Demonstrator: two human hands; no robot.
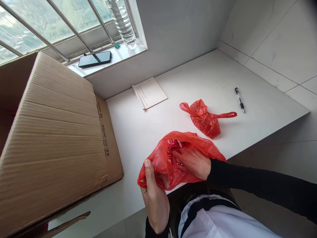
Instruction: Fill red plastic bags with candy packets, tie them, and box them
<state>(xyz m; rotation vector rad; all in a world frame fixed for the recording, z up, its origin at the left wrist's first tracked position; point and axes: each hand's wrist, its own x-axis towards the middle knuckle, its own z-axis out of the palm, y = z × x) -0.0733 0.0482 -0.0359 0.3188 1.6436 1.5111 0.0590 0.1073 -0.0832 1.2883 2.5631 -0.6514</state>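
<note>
A thin red plastic bag (158,155) lies with its mouth open at the table's front edge. My left hand (155,198) is closed on the left side of its rim, thumb on top and fingers underneath. Inside the bag are red packets (172,145) with white printing, partly covered by the plastic. My right hand (196,162) reaches into the bag from the right. Its fingers are closed around part of a red printed packet, and some fingertips are hidden. Just behind the bag sits a smaller knotted red plastic bag (206,120), its handle loops sticking out to either side.
A large open cardboard box (56,132) stands at the left. On the white table (173,79) lie a notepad (151,93) and a black-and-clear pen (239,100). The barred window's sill holds a phone (95,59) and a clear water bottle (123,26). Tiled wall borders the right.
</note>
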